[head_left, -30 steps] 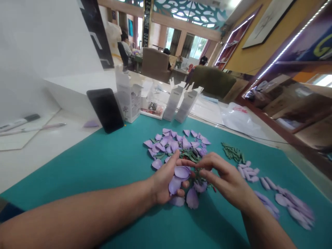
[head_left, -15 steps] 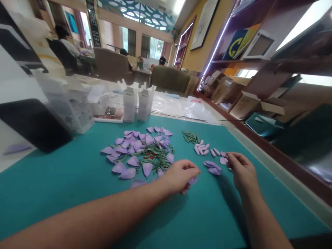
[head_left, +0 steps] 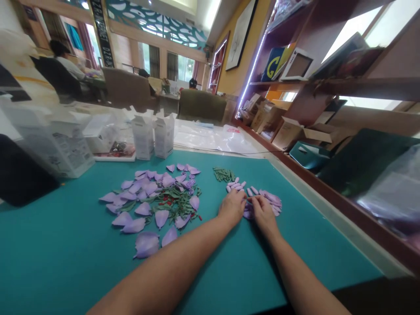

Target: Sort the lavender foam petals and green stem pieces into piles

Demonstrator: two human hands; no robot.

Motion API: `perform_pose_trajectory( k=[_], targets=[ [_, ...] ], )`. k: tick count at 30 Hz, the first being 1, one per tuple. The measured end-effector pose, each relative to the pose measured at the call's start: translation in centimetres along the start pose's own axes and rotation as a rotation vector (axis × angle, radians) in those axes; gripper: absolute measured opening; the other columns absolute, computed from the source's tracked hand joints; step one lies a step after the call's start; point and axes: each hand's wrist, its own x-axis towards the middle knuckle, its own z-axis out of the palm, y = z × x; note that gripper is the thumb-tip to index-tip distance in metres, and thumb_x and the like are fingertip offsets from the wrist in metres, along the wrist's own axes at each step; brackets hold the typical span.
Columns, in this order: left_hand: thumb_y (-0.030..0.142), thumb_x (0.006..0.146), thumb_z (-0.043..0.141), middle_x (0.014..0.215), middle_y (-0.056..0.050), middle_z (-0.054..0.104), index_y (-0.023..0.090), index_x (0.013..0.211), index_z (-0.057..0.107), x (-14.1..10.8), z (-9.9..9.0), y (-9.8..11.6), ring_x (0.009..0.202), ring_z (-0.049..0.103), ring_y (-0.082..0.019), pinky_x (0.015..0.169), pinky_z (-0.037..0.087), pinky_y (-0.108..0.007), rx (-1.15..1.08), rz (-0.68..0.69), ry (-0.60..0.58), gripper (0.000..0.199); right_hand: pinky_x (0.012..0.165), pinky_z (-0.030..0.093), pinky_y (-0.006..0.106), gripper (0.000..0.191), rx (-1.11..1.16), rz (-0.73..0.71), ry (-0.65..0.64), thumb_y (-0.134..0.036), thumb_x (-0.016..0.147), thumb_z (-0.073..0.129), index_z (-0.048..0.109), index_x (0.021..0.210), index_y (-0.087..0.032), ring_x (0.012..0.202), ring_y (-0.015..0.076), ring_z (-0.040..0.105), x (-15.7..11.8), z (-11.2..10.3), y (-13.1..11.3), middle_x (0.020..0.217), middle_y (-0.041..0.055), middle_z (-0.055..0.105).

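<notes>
My left hand [head_left: 232,206] and my right hand [head_left: 263,213] meet low over the teal mat [head_left: 210,271], fingertips almost touching. Both have their fingers drawn together in a pinch; what lies between the tips is too small to make out. Under and between them shows a purple petal piece [head_left: 248,213], partly covered. Just beyond the hands are small pale purple rods [head_left: 236,183] and, at the right hand's far side, a cluster of purple pieces [head_left: 273,201]. Green sticks [head_left: 224,174] lie farther back.
Left of my hands spreads a pile of purple petals [head_left: 144,188] with green leafy stems [head_left: 175,201] and small red bits among them. White boxes [head_left: 164,135] stand at the mat's back edge. A dark flat object [head_left: 22,175] is at far left, shelves with cardboard boxes [head_left: 288,133] at right.
My hands have come together: the right hand moved left from the small purple pieces, and the left moved forward to meet it. The view has turned slightly right.
</notes>
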Motion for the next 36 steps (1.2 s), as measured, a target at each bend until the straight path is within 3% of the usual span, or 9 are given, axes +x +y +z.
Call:
perform_pose_trajectory(
  k=[10,15,21,25,30,36],
  targets=[
    [0.02,0.087,0.049,0.111,-0.01,0.06,0.019,0.104,0.065,0.4,1.9,-0.5,0.111,0.051,-0.027,0.099,0.04,-0.045,0.112,0.013,0.03,0.023,0.072,0.049,0.038,0.027,-0.059,-0.057,0.05,-0.045,0.086,0.044,0.056,0.087,-0.021,0.078,0.0247,0.061,-0.1,0.9,1.1,0.081,0.0065,0.067],
    [0.016,0.087,0.044,0.109,-0.012,0.063,0.014,0.108,0.062,0.5,3.0,0.1,0.106,0.056,-0.025,0.099,0.042,-0.042,0.001,-0.002,0.044,0.027,0.078,0.049,0.039,0.023,-0.095,-0.082,0.075,-0.042,0.087,0.042,0.054,0.09,-0.023,0.085,0.0256,0.061,-0.1,0.8,1.4,0.085,0.0077,0.067],
    [0.014,0.089,0.037,0.12,-0.014,0.06,0.013,0.114,0.056,1.2,3.4,0.0,0.112,0.056,-0.021,0.102,0.041,-0.035,-0.216,-0.088,0.156,0.031,0.077,0.049,0.04,0.027,-0.157,-0.121,0.019,-0.039,0.09,0.037,0.056,0.094,-0.02,0.085,0.0261,0.062,-0.3,0.8,1.1,0.09,0.0102,0.067],
    [0.02,0.091,0.039,0.116,-0.011,0.064,0.018,0.107,0.058,1.7,3.1,-0.5,0.112,0.058,-0.02,0.099,0.044,-0.034,-0.37,-0.166,0.205,0.025,0.075,0.049,0.038,0.03,-0.191,-0.179,-0.083,-0.039,0.091,0.038,0.06,0.094,-0.02,0.08,0.0244,0.063,-0.7,0.9,0.2,0.087,0.0084,0.069],
    [0.023,0.093,0.037,0.116,-0.01,0.064,0.018,0.108,0.056,1.6,2.0,-0.3,0.109,0.06,-0.019,0.098,0.045,-0.034,-0.518,-0.214,0.233,0.025,0.089,0.047,0.04,0.029,-0.232,-0.288,-0.179,-0.04,0.088,0.046,0.065,0.098,-0.02,0.097,0.0256,0.062,-1.4,0.9,-0.8,0.101,0.0101,0.069],
    [0.022,0.089,0.045,0.109,-0.007,0.067,0.017,0.101,0.061,-0.9,-1.9,1.3,0.105,0.06,-0.017,0.097,0.044,-0.029,-0.571,-0.141,0.225,0.02,0.093,0.047,0.045,0.033,-0.365,-0.431,-0.2,-0.044,0.089,0.047,0.066,0.101,-0.02,0.103,0.0279,0.061,-1.3,0.9,0.2,0.109,0.0128,0.068]
  ],
)
